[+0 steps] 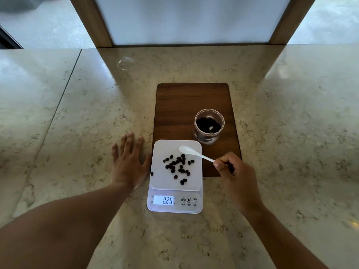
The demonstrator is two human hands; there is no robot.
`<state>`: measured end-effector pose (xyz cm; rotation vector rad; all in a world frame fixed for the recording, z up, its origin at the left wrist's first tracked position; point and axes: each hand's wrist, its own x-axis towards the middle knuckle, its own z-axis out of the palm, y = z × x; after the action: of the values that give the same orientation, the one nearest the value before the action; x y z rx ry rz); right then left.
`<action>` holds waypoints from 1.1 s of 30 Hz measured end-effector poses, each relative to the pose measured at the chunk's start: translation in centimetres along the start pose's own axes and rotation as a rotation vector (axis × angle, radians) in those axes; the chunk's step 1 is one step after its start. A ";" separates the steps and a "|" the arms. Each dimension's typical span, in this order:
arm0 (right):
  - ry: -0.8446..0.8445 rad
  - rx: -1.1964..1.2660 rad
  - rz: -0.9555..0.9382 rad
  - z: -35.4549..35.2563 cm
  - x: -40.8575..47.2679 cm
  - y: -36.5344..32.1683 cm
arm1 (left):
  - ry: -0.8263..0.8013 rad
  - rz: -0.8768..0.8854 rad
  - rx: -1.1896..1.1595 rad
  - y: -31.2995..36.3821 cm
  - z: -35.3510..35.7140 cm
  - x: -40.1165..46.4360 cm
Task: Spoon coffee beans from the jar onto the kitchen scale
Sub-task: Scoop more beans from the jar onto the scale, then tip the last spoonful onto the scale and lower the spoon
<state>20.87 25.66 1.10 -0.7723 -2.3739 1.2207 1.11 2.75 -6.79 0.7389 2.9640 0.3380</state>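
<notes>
Right hand (236, 171) fingers pinch spoon (194, 153), bowl pointing up-left over scale (175, 177); left hand (129, 162) flat, empty.

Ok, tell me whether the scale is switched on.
On. The scale has its display lit and reads 0.28, with coffee beans on its platform.

Soft window backlight, glare patches on the countertop (58, 105), wide-angle edge distortion.

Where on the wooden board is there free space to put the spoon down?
The wooden board is bare behind and left of the jar, up to its far edge. Nearer, it is crowded: the scale overlaps the board's near-left corner, and the right hand with the spoon hovers there.
</notes>
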 end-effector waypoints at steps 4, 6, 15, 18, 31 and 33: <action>0.142 0.001 0.134 -0.1 -1.6 1.1 | -0.004 -0.001 0.005 -0.1 0.0 0.0; 0.209 -0.046 0.164 -0.1 -2.8 1.7 | -0.002 0.000 0.004 0.0 0.0 0.0; 0.199 -0.257 0.154 0.5 -5.6 3.3 | 0.005 0.002 0.012 -0.2 0.2 0.0; 0.159 -0.275 0.145 0.5 -5.8 3.3 | 0.009 0.000 0.007 -0.2 0.3 0.0; 0.099 -0.601 0.032 0.9 -5.5 4.0 | 0.030 -0.007 0.011 -0.4 0.7 0.2; 0.085 -0.586 0.033 1.1 -5.4 4.3 | 0.028 -0.009 0.010 -0.4 0.7 0.2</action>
<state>25.84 23.70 -3.43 -1.0078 -2.6749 0.4738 0.83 2.64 -7.57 0.7271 2.9969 0.3361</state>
